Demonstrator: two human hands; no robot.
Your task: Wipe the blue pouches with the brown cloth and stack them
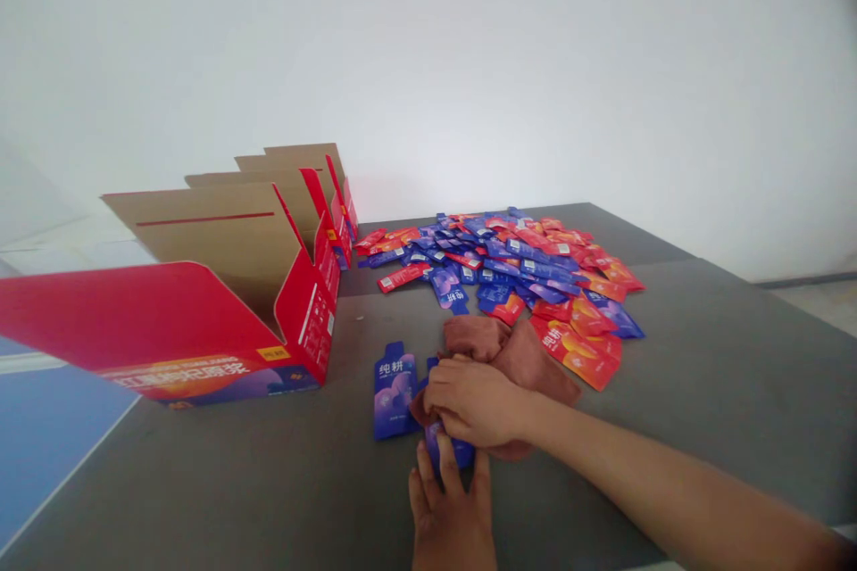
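Note:
A blue pouch (434, 451) lies flat on the grey table, partly covered by both hands. My left hand (450, 491) rests on its lower end with the fingers spread. My right hand (472, 400) is closed on a brown cloth (536, 361), pressing it against the upper part of the same pouch. The cloth spreads out in folds behind and to the right of that hand. Just left of my hands, a second blue pouch (395, 393) with white print lies by itself, its narrow spout end pointing away from me.
A large heap of blue and red-orange pouches (495, 259) covers the table's far middle. A red-orange pouch (579, 352) lies near the cloth. Several red cardboard boxes (268, 321) with raised flaps stand in a row on the left. Behind the table (710, 357) is a white wall.

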